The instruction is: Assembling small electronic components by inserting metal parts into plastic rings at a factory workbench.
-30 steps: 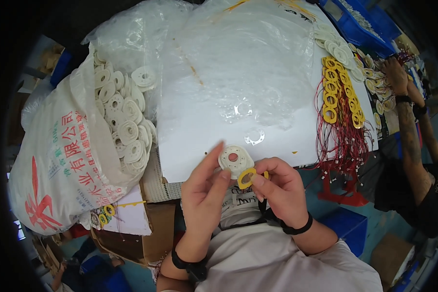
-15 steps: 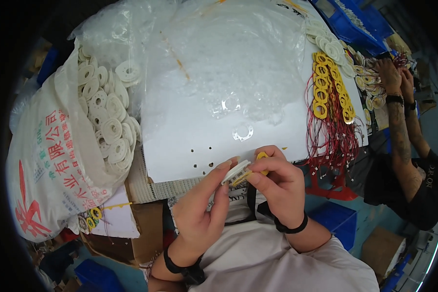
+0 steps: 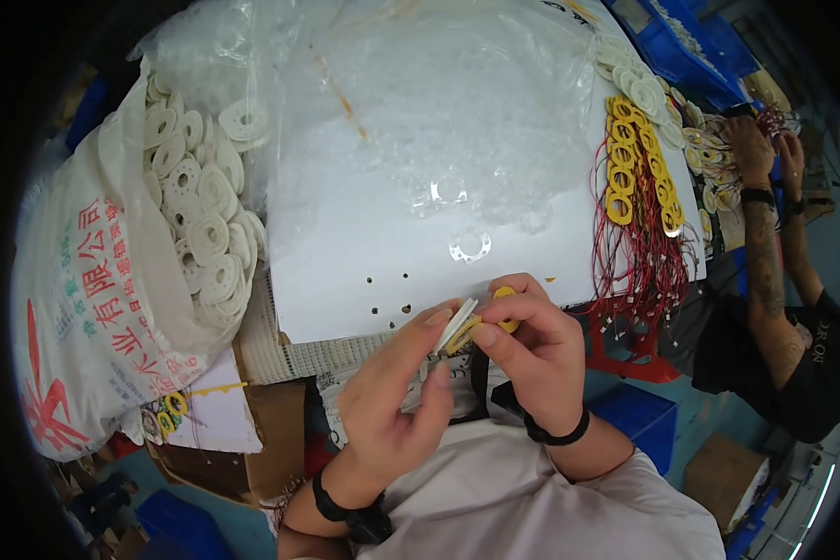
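Observation:
Over the table's near edge, my left hand point(image 3: 397, 397) pinches a white plastic disc point(image 3: 455, 327), seen nearly edge-on and tilted. My right hand point(image 3: 539, 341) grips a yellow ring-shaped piece point(image 3: 507, 317) between thumb and fingers, its lower part lying against the disc's right side. Whether the two are joined cannot be made out, as my fingers cover much of both. Beyond my hands, a thin transparent ring point(image 3: 469, 246) lies on the white tabletop point(image 3: 336, 252).
A white sack point(image 3: 93, 308) full of white discs point(image 3: 210, 238) stands at left. Clear plastic sheeting point(image 3: 429, 112) covers the far table. At right lie yellow rings point(image 3: 621, 154) with red wires point(image 3: 635, 271), beside a blue bin point(image 3: 672, 47). A co-worker's hands point(image 3: 761, 149) handle wired parts farther right.
The white disc has turned more upright and edge-on in my left hand. The yellow piece has shifted slightly against it. My view has moved a little.

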`<action>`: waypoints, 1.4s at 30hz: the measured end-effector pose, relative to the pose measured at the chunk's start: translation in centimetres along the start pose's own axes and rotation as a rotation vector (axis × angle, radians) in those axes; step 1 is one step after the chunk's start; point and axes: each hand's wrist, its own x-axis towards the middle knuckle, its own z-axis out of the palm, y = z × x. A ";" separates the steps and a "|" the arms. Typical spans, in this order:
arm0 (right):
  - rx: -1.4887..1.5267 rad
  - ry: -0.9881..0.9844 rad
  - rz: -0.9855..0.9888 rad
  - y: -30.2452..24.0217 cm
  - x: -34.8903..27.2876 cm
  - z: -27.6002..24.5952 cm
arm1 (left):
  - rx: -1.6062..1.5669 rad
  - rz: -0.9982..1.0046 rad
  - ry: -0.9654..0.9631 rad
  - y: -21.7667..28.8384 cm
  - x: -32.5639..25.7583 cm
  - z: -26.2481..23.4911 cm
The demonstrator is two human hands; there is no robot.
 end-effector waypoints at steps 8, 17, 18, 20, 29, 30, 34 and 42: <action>-0.027 0.011 -0.004 -0.2 -0.3 1.0 | -0.029 0.022 0.087 -0.8 0.0 0.4; -0.188 -0.062 0.037 -4.2 -1.7 -1.8 | -0.466 -0.077 0.115 -0.1 -0.1 2.1; -0.163 -0.067 0.055 -5.1 -2.2 -2.8 | -0.515 -0.068 0.073 -0.1 -0.1 2.8; -0.142 -0.049 0.060 -6.7 -3.3 -4.6 | -0.528 0.011 -0.159 0.2 0.0 2.9; -0.574 0.205 0.215 -15.2 -10.8 -22.1 | -0.026 0.107 -0.142 -3.7 4.5 1.9; -0.702 0.381 0.314 -14.5 -11.0 -24.1 | -0.053 0.068 -0.128 -4.2 4.4 2.0; -0.482 0.644 0.546 -9.6 -8.8 -31.6 | 0.000 0.063 -0.128 -3.5 4.4 2.9; 0.211 0.747 0.312 -6.4 -3.5 -39.0 | 0.078 0.095 -0.110 -3.9 4.1 2.7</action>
